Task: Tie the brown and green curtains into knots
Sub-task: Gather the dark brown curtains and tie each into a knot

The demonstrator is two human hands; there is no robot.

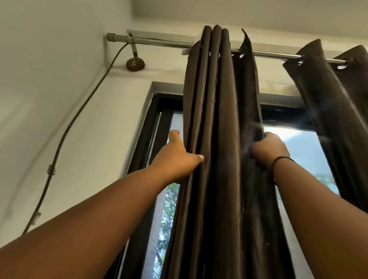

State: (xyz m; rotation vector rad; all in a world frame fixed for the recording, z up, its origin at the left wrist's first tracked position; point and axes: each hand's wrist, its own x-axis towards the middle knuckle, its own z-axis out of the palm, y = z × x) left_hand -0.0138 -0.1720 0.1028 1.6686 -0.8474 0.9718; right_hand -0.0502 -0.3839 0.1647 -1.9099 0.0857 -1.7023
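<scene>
A brown curtain [222, 125] hangs bunched in tight folds from a metal rod [160, 42] above the window. My left hand [179, 159] is raised against the curtain's left side, thumb pressed on the front folds and fingers reaching round behind the edge. My right hand [268, 149] grips the curtain's right folds in a fist; a black band sits on that wrist. A second brown panel [350, 109] hangs spread on the rod further right, blurred. No green curtain is in view.
The dark-framed window [157, 124] shows trees and sky behind the curtains. A grey cable [72, 124] runs down the white wall from the rod's left end, held by clips. A round rod bracket [135, 64] sits on the wall.
</scene>
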